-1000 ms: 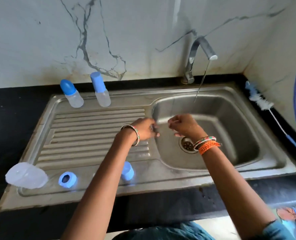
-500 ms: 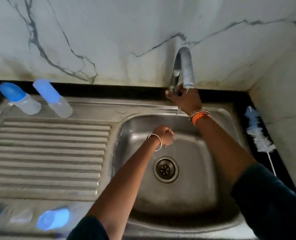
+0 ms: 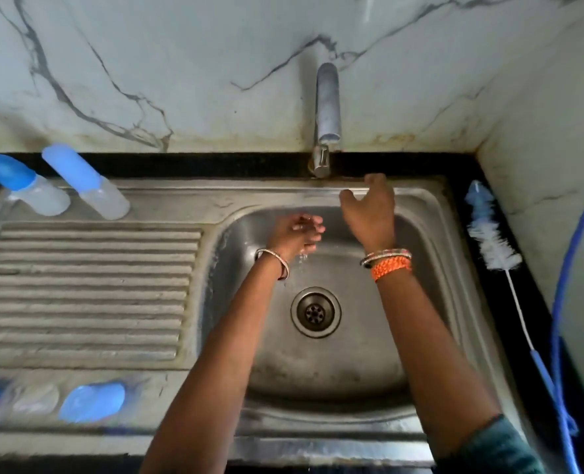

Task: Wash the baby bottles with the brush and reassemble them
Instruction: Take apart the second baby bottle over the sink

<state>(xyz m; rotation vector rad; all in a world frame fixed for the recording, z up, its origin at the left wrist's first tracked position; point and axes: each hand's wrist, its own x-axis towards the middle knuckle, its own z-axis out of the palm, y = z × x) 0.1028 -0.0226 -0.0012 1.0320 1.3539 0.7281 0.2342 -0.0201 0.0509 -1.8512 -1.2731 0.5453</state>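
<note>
Now both hands are empty: left hand [image 3: 297, 232] loosely curled and dripping, right hand [image 3: 369, 210] spread; light, slippery bottles [image 3: 88, 183] want gripping around the clear body

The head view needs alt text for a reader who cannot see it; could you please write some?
Over a steel sink, the left hand drips water with fingers loosely curled, and the right hand hangs open below the tap. Two capped bottles stand at the back left; a brush lies on the right counter.
</note>
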